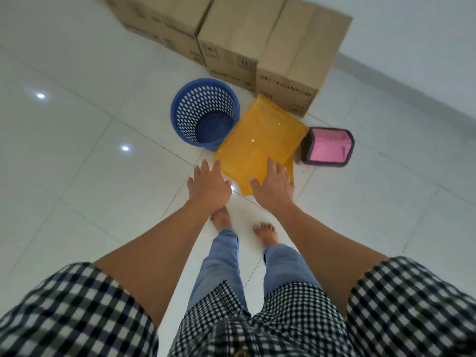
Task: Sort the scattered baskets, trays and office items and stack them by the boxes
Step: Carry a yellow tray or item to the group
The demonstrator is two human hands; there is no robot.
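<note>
Hands are hovering at the centre of the frame, the left hand [208, 185] and right hand [273, 188] apart, fingers spread, gripping nothing. On the tiled floor [77, 150], cardboard boxes [257, 42] are lining the top. Below them the yellow tray [260, 140] is lying askew, with the blue basket [203, 114] just left and the pink bin [327, 148] just right. Taking both near corners evenly is probably best, so the tray avoids knocking its neighbours.
</note>
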